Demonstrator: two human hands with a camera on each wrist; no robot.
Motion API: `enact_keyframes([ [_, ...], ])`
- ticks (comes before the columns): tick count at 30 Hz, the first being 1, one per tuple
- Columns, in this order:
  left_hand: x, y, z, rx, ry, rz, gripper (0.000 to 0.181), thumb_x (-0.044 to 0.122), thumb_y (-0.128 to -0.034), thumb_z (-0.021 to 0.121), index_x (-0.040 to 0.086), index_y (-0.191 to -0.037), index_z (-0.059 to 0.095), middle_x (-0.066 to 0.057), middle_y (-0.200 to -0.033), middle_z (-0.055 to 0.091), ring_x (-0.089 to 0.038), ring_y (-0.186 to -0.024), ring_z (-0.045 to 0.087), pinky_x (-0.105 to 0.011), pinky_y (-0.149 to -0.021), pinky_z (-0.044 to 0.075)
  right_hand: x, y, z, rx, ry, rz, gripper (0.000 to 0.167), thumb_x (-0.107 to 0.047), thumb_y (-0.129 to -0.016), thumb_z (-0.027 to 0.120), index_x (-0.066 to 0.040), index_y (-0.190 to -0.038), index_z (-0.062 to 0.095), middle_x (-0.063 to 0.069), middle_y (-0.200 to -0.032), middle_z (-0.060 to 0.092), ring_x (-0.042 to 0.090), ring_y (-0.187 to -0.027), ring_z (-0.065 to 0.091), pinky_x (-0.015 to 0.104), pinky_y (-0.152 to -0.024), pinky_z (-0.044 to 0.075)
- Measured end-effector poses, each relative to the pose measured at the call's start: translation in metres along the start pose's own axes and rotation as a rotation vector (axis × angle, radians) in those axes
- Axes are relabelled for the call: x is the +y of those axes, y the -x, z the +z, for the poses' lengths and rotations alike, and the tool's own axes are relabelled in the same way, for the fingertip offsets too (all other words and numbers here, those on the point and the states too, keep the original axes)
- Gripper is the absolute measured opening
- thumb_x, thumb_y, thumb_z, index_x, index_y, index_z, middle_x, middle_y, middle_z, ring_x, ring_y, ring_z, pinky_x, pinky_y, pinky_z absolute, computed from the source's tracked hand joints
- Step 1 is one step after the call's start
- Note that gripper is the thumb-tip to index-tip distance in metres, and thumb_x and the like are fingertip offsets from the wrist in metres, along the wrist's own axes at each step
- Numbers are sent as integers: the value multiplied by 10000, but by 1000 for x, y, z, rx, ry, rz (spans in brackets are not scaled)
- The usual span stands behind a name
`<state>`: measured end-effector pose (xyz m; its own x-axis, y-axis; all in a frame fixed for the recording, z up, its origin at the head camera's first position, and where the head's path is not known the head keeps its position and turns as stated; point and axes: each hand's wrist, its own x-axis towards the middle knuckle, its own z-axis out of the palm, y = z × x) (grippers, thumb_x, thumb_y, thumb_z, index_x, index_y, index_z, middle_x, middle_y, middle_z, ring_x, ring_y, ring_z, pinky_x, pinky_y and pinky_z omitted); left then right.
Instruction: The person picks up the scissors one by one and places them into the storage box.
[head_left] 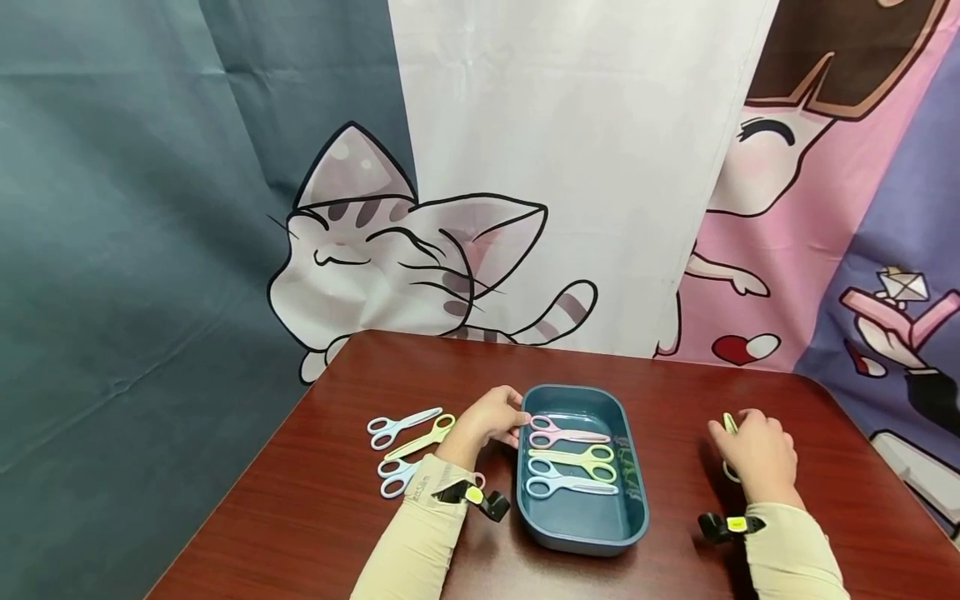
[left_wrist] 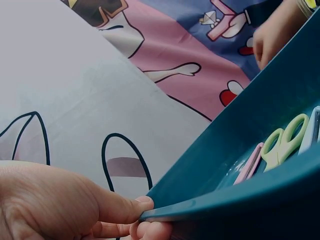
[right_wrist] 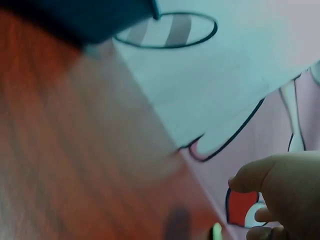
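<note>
My left hand (head_left: 491, 417) pinches the left rim of a dark blue plastic tray (head_left: 637, 467); the left wrist view shows the thumb (left_wrist: 142, 201) over that rim. Across the tray lie three scissors: pink (head_left: 570, 436), yellow-green (head_left: 570, 457) and light blue (head_left: 573, 484). Farther right, my right hand (head_left: 761, 454) is low over another yellow-green pair of scissors (head_left: 728, 423), partly hidden beneath it. Thumb and fingers stand apart in the right wrist view, where only a small bit of those scissors (right_wrist: 216, 232) shows.
Left of the tray, light blue scissors (head_left: 405, 425), yellow-green scissors (head_left: 423, 437) and more light blue scissors (head_left: 395, 477) lie on the red-brown table (head_left: 315, 500). A pink handle (head_left: 480, 480) peeks out by the left sleeve. A cartoon-printed curtain (head_left: 600, 167) hangs behind.
</note>
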<state>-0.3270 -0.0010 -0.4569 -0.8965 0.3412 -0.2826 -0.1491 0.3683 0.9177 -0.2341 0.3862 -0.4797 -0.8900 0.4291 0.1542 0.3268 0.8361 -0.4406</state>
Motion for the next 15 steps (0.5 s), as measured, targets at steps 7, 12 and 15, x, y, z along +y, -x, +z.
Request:
enact_keyframes([
  [7, 1, 2, 0, -4, -4, 4, 252, 32, -973, 659, -17, -1188, 538, -218, -883, 625, -157, -522, 550, -250, -465, 540, 13, 0, 8, -71, 66, 84, 547, -388, -918, 586, 149, -1011, 546, 414, -988, 518, 597, -898, 490, 648, -702, 425],
  [12, 1, 3, -2, -1, -10, 9, 273, 32, -973, 658, -26, -1208, 532, -225, -893, 626, -151, -523, 549, -262, -483, 554, 18, -2, 15, -33, 56, 33, 327, -245, -869, 564, 72, -892, 644, 360, -889, 583, 550, -792, 539, 595, -633, 455],
  [15, 1, 3, 0, -13, 2, 5, 296, 27, -972, 658, -39, -1228, 526, -251, -934, 633, -151, -526, 552, -249, -469, 545, 23, -3, 17, -7, 35, -3, 262, -189, -843, 575, 38, -892, 697, 307, -843, 638, 485, -733, 590, 532, -581, 474],
])
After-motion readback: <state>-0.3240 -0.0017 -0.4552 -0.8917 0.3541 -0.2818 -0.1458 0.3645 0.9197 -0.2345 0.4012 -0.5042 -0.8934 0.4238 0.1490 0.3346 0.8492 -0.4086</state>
